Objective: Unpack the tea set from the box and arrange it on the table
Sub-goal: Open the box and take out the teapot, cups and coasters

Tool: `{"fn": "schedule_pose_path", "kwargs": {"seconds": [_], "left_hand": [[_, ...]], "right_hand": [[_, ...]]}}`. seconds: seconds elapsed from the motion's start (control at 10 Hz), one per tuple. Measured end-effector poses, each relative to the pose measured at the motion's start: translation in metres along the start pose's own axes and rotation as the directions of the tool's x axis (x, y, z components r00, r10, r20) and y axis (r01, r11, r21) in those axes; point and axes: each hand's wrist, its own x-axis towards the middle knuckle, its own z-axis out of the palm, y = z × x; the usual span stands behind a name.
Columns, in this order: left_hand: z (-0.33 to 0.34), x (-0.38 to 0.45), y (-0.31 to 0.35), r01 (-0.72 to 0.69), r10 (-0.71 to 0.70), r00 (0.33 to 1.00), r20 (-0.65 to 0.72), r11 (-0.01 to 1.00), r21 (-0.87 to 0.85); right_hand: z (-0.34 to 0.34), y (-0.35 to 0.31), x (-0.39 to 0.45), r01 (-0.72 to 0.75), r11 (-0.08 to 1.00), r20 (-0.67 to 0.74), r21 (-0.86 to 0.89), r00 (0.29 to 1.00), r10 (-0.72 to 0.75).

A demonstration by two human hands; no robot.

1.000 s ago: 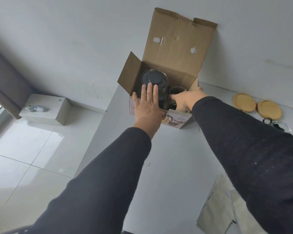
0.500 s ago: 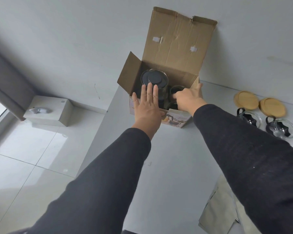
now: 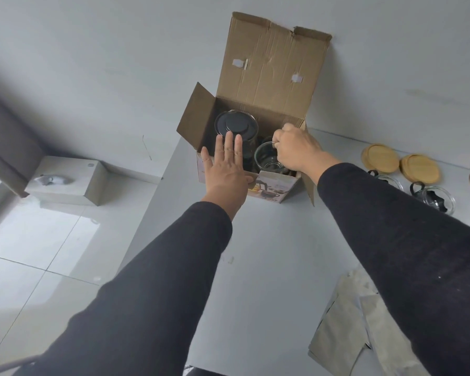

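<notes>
We have our left hand [image 3: 228,172] spread flat, fingers straight, pressed against the near wall of the open brown cardboard box [image 3: 266,85], holding nothing; we judge it is there to steady the box. The box stands at the far left corner of the pale grey table [image 3: 269,253], its tall lid flap leaning toward the wall.

Our right hand [image 3: 296,151] is curled closed inside the box, fingers pinched at the rim or handle of a small clear glass cup [image 3: 267,157], which sits just inside the box's near wall. Beside it, at the left of the box, stands a glass teapot with a round black lid [image 3: 236,124].

Near the far right edge, two round bamboo coasters [image 3: 380,157] lie side by side, with two clear glass cups with black handles [image 3: 437,198] just in front of them. Folded grey paper wrappers [image 3: 350,329] lie toward the near right edge.

We expect the cup to be light, stiff, smooth and breakable. It should come straight up, clear of the teapot and cardboard, held firmly by handle or rim.
</notes>
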Motion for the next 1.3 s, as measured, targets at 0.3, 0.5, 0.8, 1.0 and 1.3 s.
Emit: {"fn": "schedule_pose_path", "kwargs": {"seconds": [0.3,0.5,0.8,1.0,1.3], "left_hand": [[0.001,0.001,0.001,0.013,-0.014,1.0,-0.01,1.0,-0.004],[0.003,0.002,0.001,0.01,-0.01,1.0,-0.015,1.0,0.005],[0.002,0.001,0.0,-0.003,0.003,1.0,-0.028,1.0,0.021],[0.005,0.003,0.0,-0.002,0.002,0.999,-0.037,1.0,-0.003],[-0.004,-0.008,0.005,-0.078,0.069,0.98,-0.185,0.996,-0.04]], "right_hand": [[-0.009,0.003,-0.002,-0.019,0.968,0.142,0.25,0.99,-0.018],[-0.018,0.001,-0.009,-0.008,0.953,0.261,0.304,0.962,-0.075],[-0.018,0.004,-0.01,0.032,0.96,0.304,0.277,0.945,-0.119],[-0.022,0.007,-0.02,0.064,0.95,0.159,0.306,0.98,-0.117],[-0.03,0.014,-0.065,0.072,0.824,-0.302,0.562,0.945,0.123]]}}
